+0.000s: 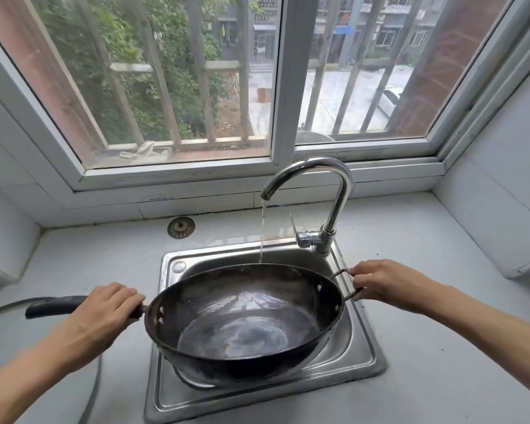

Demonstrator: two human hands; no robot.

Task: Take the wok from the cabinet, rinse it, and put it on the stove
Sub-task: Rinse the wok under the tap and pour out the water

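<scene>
A dark, worn wok [245,319] hangs over the steel sink [361,359], tilted a little toward me. My left hand [104,310] is closed around its long black handle [52,306], close to the bowl. The small wire loop handle [348,284] on the opposite side is gripped by my right hand [383,281]. Water runs from the curved chrome faucet [334,191] in a thin stream that meets the wok's far rim. A shallow pool of water lies in the wok's bottom.
A grey countertop [441,377] surrounds the sink. A round metal drain strainer [181,228] lies on the counter behind the sink, below the window sill. The faucet lever [294,231] points up to the left. A glass lid's edge [95,381] shows at the lower left.
</scene>
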